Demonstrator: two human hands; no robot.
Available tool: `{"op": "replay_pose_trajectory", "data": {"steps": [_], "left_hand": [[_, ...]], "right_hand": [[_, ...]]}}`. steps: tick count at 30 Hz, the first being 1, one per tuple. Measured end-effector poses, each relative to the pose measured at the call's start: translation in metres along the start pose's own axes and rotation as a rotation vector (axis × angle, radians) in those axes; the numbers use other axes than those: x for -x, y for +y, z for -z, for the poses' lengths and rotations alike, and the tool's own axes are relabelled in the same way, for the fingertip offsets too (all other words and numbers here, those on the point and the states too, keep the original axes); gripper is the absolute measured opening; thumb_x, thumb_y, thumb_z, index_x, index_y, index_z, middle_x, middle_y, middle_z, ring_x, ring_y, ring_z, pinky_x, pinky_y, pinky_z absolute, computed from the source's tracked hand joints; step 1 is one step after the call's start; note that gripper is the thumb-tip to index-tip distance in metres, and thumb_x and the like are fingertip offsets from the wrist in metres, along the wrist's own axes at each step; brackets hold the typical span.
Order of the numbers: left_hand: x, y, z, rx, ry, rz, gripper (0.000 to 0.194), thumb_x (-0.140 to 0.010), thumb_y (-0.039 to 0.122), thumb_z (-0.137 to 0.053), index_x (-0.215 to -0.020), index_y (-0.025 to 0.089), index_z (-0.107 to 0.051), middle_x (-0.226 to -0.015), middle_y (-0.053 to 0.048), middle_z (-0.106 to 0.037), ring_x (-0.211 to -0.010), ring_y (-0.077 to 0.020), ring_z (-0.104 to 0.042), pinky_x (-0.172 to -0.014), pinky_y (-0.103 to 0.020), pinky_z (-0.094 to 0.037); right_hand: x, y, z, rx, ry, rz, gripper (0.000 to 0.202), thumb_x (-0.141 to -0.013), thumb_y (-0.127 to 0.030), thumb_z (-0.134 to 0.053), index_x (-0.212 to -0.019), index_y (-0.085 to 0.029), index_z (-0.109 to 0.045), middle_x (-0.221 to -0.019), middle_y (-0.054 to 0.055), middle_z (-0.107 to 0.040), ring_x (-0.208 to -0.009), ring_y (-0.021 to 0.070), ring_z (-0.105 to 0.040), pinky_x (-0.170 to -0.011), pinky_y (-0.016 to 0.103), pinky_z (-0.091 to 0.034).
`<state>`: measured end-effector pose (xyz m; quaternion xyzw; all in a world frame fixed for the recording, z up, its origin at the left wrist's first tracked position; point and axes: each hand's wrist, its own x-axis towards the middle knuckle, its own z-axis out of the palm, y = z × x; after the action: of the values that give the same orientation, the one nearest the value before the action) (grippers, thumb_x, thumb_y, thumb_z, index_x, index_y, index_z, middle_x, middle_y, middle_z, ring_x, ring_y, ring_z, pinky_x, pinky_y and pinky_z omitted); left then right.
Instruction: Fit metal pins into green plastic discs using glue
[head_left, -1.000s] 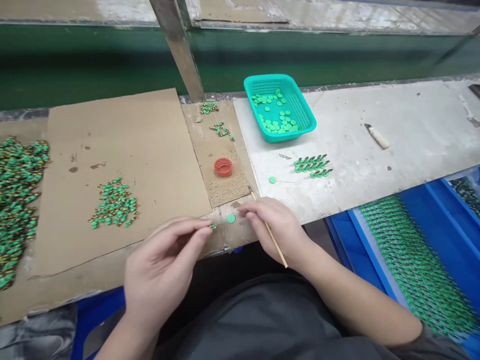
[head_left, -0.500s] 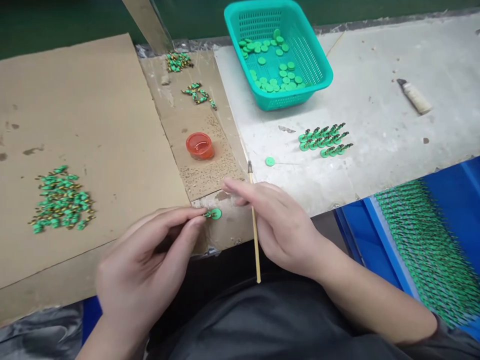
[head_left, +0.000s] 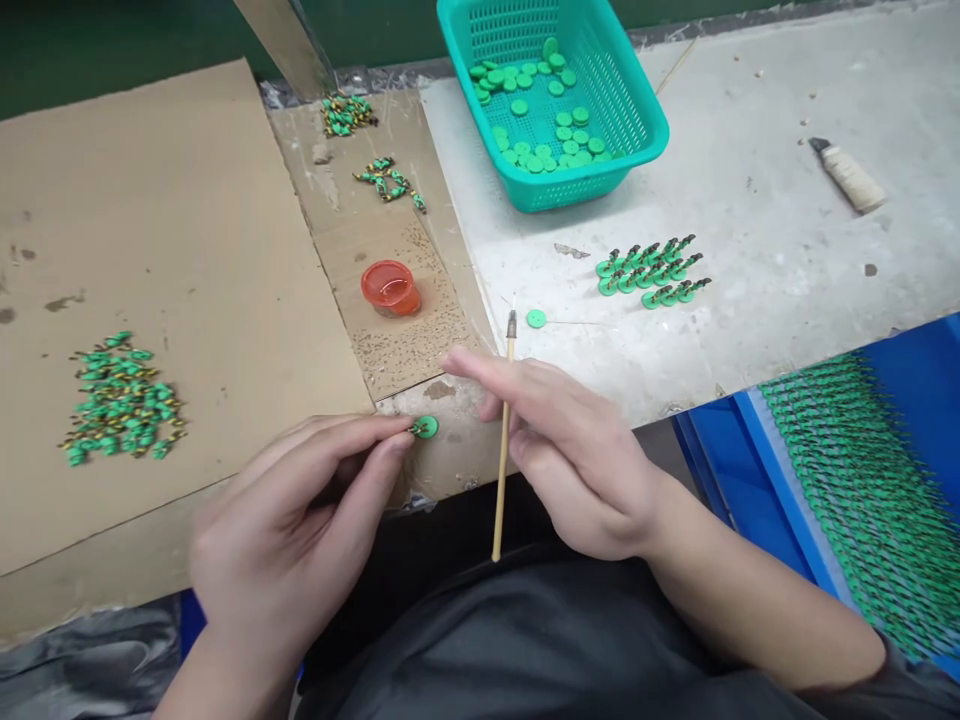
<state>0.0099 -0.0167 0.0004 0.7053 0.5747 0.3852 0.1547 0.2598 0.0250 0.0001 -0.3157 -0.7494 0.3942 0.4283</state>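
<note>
My left hand [head_left: 292,510] pinches a small green figure between thumb and forefinger. A round green base [head_left: 427,428] shows at the fingertips, just over the table edge. My right hand [head_left: 577,450] holds a thin paintbrush [head_left: 500,490] with a pale wooden handle, its bristles pointing up and away from me. Beyond my hands stands a red cup [head_left: 388,285] with liquid in it. A single green disc [head_left: 536,318] lies beyond the brush, with a thin line reaching right from it. Several green figures on round bases [head_left: 651,272] stand in rows at the right.
A teal basket [head_left: 585,190] holds loose green discs. Loose green-and-gold figures [head_left: 127,400] lie heaped on cardboard [head_left: 210,260], with smaller piles [head_left: 349,115] at the back. A tape-wrapped tool [head_left: 851,178] lies right. Below the edge, a blue tray [head_left: 795,500] holds dense rows of figures.
The brush has tilted in my right hand: its handle end has swung left and its bristles slightly right. My left hand keeps its pinch in nearly the same place.
</note>
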Motion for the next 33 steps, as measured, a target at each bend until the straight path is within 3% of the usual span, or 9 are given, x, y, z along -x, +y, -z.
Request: {"op": "replay_pose_trajectory", "data": {"steps": [3, 6, 9, 11, 14, 17, 20, 25, 33], "left_hand": [[0.0, -0.001, -0.001, -0.014, -0.013, -0.038, 0.021, -0.099, 0.016, -0.083, -0.114, 0.031, -0.084, -0.107, 0.005, -0.085, -0.097, -0.0098, -0.079, -0.095, -0.02, -0.06], [-0.002, -0.002, -0.002, -0.03, -0.019, -0.097, 0.02, -0.098, 0.014, -0.083, -0.113, 0.027, -0.083, -0.105, 0.002, -0.085, -0.094, -0.0109, -0.079, -0.093, -0.022, -0.06], [-0.003, -0.001, -0.004, -0.039, -0.018, -0.142, 0.019, -0.098, 0.013, -0.083, -0.112, 0.026, -0.083, -0.102, 0.002, -0.085, -0.092, -0.011, -0.078, -0.091, -0.022, -0.059], [-0.004, -0.001, -0.004, -0.042, -0.01, -0.143, 0.017, -0.099, 0.015, -0.083, -0.111, 0.027, -0.083, -0.101, 0.003, -0.085, -0.09, -0.0108, -0.078, -0.09, -0.022, -0.059], [-0.004, 0.001, -0.006, -0.065, 0.012, -0.088, 0.012, -0.101, 0.021, -0.083, -0.109, 0.029, -0.084, -0.101, 0.004, -0.085, -0.09, -0.011, -0.078, -0.086, -0.022, -0.059], [-0.003, 0.002, -0.007, -0.066, 0.031, -0.019, 0.009, -0.101, 0.027, -0.083, -0.108, 0.032, -0.087, -0.103, 0.004, -0.087, -0.092, -0.013, -0.08, -0.088, -0.024, -0.061], [-0.003, 0.002, -0.007, -0.039, 0.032, 0.006, 0.009, -0.1, 0.026, -0.084, -0.106, 0.031, -0.088, -0.104, 0.003, -0.088, -0.094, -0.0143, -0.082, -0.089, -0.025, -0.062], [-0.003, 0.004, -0.008, -0.041, 0.054, 0.022, 0.012, -0.099, 0.024, -0.085, -0.107, 0.031, -0.089, -0.105, 0.003, -0.089, -0.092, -0.013, -0.081, -0.086, -0.024, -0.061], [-0.002, 0.005, -0.009, -0.03, 0.052, 0.046, 0.016, -0.098, 0.023, -0.086, -0.11, 0.031, -0.09, -0.109, 0.002, -0.089, -0.098, -0.013, -0.083, -0.093, -0.022, -0.062]], "right_hand": [[0.0, -0.004, 0.004, -0.055, -0.01, -0.024, 0.056, -0.114, -0.012, -0.047, -0.167, -0.029, -0.054, -0.157, 0.01, -0.074, -0.116, 0.021, -0.079, -0.105, 0.042, -0.07], [-0.001, -0.006, 0.002, -0.078, 0.048, -0.03, 0.038, -0.116, -0.013, -0.051, -0.15, -0.029, -0.061, -0.142, 0.009, -0.079, -0.128, 0.0217, -0.079, -0.112, 0.042, -0.069], [-0.005, -0.008, -0.005, -0.213, 0.166, -0.031, 0.024, -0.118, -0.016, -0.055, -0.136, -0.031, -0.05, -0.13, 0.006, -0.078, -0.126, 0.0197, -0.083, -0.105, 0.039, -0.072], [-0.009, -0.009, -0.007, -0.304, 0.189, -0.024, 0.031, -0.118, -0.016, -0.055, -0.14, -0.032, -0.042, -0.144, 0.007, -0.073, -0.126, 0.0171, -0.084, -0.099, 0.033, -0.073], [-0.018, -0.011, -0.002, -0.228, 0.081, -0.03, 0.034, -0.119, -0.018, -0.053, -0.15, -0.028, -0.044, -0.167, 0.012, -0.062, -0.133, 0.0176, -0.081, -0.107, 0.032, -0.07], [-0.024, -0.01, 0.009, 0.1, -0.083, -0.031, 0.018, -0.121, -0.026, -0.053, -0.133, -0.021, -0.065, -0.139, 0.01, -0.08, -0.128, 0.0243, -0.082, -0.113, 0.04, -0.065], [-0.028, -0.005, 0.013, 0.294, -0.18, -0.026, 0.023, -0.121, -0.027, -0.053, -0.112, -0.017, -0.071, -0.115, 0.01, -0.085, -0.114, 0.0275, -0.083, -0.103, 0.04, -0.063], [-0.036, 0.007, -0.004, 0.205, -0.172, 0.03, 0.027, -0.121, -0.03, -0.053, -0.098, -0.024, -0.066, -0.108, 0.005, -0.082, -0.098, 0.0208, -0.081, -0.086, 0.032, -0.06], [-0.041, 0.023, -0.017, 0.105, -0.126, 0.11, 0.038, -0.12, -0.028, -0.045, -0.088, -0.027, -0.066, -0.108, -0.004, -0.081, -0.115, 0.0127, -0.08, -0.098, 0.025, -0.062]]}}
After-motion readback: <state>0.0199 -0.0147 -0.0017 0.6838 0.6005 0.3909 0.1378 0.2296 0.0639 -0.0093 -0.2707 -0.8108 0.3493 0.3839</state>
